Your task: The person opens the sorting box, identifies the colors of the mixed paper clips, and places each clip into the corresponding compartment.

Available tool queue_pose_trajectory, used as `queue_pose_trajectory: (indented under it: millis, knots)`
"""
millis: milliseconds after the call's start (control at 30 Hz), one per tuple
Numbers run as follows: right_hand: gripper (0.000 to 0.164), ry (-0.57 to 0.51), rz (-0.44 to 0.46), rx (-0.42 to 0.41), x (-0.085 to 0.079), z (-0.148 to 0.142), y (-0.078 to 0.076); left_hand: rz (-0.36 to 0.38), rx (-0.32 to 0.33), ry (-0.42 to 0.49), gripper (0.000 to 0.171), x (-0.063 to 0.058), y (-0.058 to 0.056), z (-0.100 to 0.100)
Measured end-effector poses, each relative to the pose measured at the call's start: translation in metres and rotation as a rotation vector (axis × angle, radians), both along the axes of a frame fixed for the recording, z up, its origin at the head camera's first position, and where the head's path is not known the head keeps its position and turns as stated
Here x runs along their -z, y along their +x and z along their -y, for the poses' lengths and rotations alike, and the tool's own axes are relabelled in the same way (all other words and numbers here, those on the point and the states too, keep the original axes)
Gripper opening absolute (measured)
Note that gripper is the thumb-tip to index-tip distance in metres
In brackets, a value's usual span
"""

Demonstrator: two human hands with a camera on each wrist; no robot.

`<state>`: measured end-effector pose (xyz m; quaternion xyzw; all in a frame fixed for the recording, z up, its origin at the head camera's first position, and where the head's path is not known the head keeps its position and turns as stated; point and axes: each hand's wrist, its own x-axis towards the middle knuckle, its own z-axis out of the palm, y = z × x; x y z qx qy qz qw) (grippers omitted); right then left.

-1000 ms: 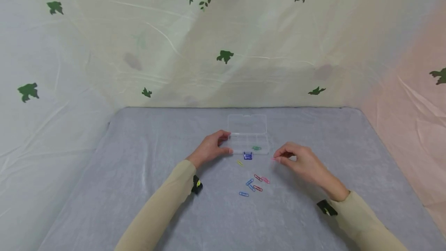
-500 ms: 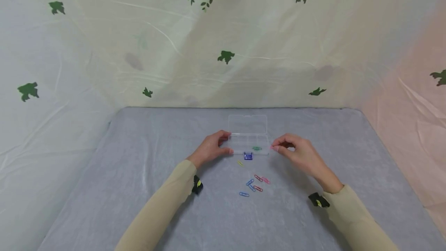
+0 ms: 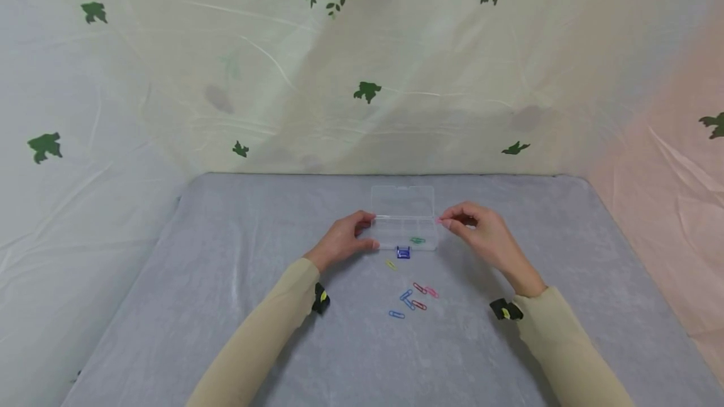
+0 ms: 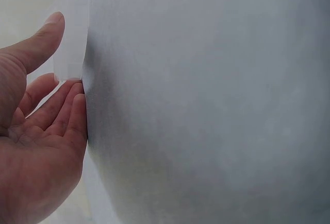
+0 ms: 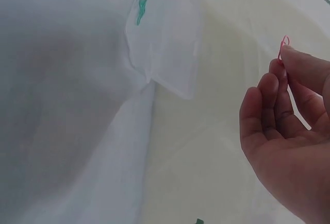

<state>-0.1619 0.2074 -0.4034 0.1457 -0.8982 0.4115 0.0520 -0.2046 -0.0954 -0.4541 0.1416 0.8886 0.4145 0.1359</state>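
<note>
Right of centre in the head view, a clear plastic box lies on the grey-covered bench, its see-through lid off the compartments and towards the top of the frame. The left hand grips the box's left end, thumb at the lower corner and fingers at the upper one. The right hand pinches a pink paper clip between thumb and fingertips, near the box's upper right corner — the right wrist view shows the clip apart from the box.

In the lower right part of the box sits a green clip; whether there is more than one is too small to tell. A dark blue latch is at the lower edge. Below lie a yellow clip, two red clips, three blue clips and some pink beside the upper red one.
</note>
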Motion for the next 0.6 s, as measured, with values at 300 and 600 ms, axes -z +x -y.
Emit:
queue_pose_trajectory:
  millis: [300,600]
  knots:
    - [0.009,-0.013,0.027,0.017,0.003,0.004,-0.013,0.006,0.001,-0.006,0.06,-0.001,-0.001,0.0]
    - [0.011,0.003,0.058,0.028,0.011,0.004,-0.026,0.009,-0.004,-0.005,0.06,0.0,-0.001,0.0]
